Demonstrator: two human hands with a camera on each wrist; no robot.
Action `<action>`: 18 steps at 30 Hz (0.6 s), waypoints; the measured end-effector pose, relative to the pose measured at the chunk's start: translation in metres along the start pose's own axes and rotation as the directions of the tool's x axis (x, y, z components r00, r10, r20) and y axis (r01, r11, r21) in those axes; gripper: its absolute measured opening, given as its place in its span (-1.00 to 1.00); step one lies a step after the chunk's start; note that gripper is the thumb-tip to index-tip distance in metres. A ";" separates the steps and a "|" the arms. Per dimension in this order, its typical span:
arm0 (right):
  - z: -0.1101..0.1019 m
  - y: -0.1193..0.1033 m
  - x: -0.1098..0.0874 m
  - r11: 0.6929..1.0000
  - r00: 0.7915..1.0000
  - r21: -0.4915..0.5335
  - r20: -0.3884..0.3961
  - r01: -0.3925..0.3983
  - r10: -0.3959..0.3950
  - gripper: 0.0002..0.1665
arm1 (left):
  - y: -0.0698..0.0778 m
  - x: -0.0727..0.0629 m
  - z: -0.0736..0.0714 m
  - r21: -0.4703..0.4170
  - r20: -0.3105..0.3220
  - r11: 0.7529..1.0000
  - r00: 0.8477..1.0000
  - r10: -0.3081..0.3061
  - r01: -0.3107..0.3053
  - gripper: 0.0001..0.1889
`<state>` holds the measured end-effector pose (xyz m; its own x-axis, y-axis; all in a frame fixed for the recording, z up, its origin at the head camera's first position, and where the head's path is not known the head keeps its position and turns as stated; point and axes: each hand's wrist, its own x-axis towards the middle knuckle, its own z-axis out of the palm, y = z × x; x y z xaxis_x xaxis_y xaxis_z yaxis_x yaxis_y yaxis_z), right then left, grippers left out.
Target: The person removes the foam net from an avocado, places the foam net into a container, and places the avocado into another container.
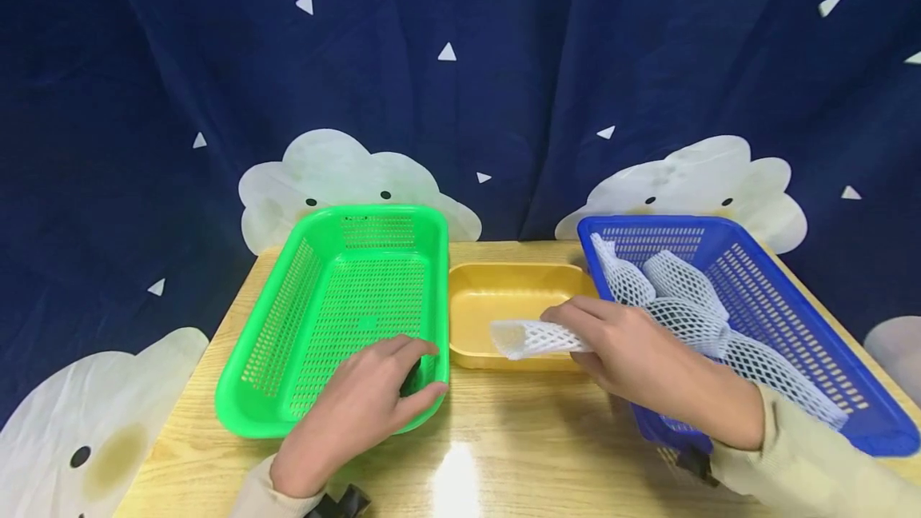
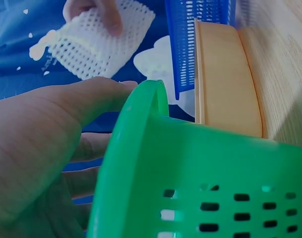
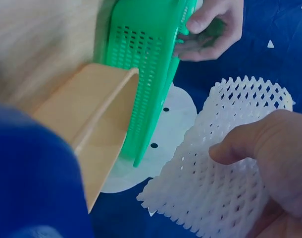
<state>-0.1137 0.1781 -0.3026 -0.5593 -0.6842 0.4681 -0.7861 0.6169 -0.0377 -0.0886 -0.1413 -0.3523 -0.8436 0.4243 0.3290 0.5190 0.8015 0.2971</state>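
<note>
My right hand (image 1: 633, 350) pinches a white foam net sleeve (image 1: 536, 338) between thumb and fingers, above the front of the yellow tray (image 1: 475, 306). The sleeve's near end gapes to the left; in the right wrist view the net (image 3: 215, 163) looks flattened under the thumb. Over the front right corner of the green basket (image 1: 374, 278) is my left hand (image 1: 360, 398), fingers loosely bent and apart from the thumb. Its thumb lies right at the basket's rim (image 2: 133, 124) in the left wrist view. No object shows in its grasp.
To the right stands a blue basket (image 1: 763, 286) with several white foam nets (image 1: 691, 326) lying in it. The yellow tray sits between the two baskets on the wooden table (image 1: 518, 438). A dark blue curtain (image 1: 504, 102) hangs behind.
</note>
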 end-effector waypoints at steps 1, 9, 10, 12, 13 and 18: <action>0.001 0.002 0.002 1.000 1.000 0.000 0.001 -0.004 0.004 -0.29 | 0.000 0.000 0.000 0.002 0.002 1.000 1.000 -0.001 0.001 -0.63; 0.010 0.018 0.020 1.000 1.000 0.000 0.004 -0.018 0.018 -0.45 | 0.001 -0.001 0.001 0.004 0.002 1.000 1.000 -0.005 0.005 -0.65; 0.011 0.020 0.022 1.000 1.000 0.003 0.008 -0.021 0.021 -0.46 | 0.001 -0.001 0.001 0.002 0.005 1.000 1.000 -0.008 0.008 -0.65; 0.013 0.022 0.026 1.000 0.999 0.006 0.016 -0.028 0.028 -0.47 | 0.001 -0.001 0.001 0.001 0.007 1.000 1.000 -0.011 0.011 -0.65; 0.014 0.024 0.028 0.999 0.999 0.007 0.017 -0.033 0.033 -0.47 | 0.001 -0.001 0.001 0.001 0.009 1.000 1.000 -0.014 0.014 -0.64; 0.019 0.030 0.033 0.997 0.997 0.033 0.022 -0.070 0.069 -0.55 | 0.002 0.000 0.002 -0.001 0.016 1.000 1.000 -0.011 0.011 -0.64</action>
<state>-0.1606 0.1671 -0.3052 -0.6180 -0.6480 0.4452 -0.7534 0.6499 -0.0998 -0.0883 -0.1392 -0.3534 -0.8514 0.4223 0.3111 0.5098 0.8055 0.3020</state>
